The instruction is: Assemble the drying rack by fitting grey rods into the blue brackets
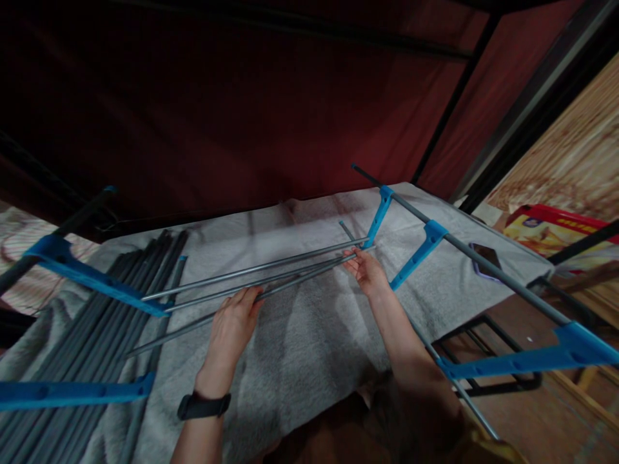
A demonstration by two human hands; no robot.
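Plush grey cloth (300, 361) spreads from near edge to slim grey metal tube (302, 278), pinched by left hand (235, 320) and right hand (368, 272).

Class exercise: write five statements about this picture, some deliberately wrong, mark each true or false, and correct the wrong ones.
1. The left hand and right hand are both on a thin grey rod. True.
2. A watch is worn on the right wrist. False: the black wristband is on the left wrist.
3. Thicker grey tubes lie side by side at the picture's left. True.
4. The brackets are yellow. False: the brackets are blue.
5. A phone lies on the pale cloth at the picture's right. True.
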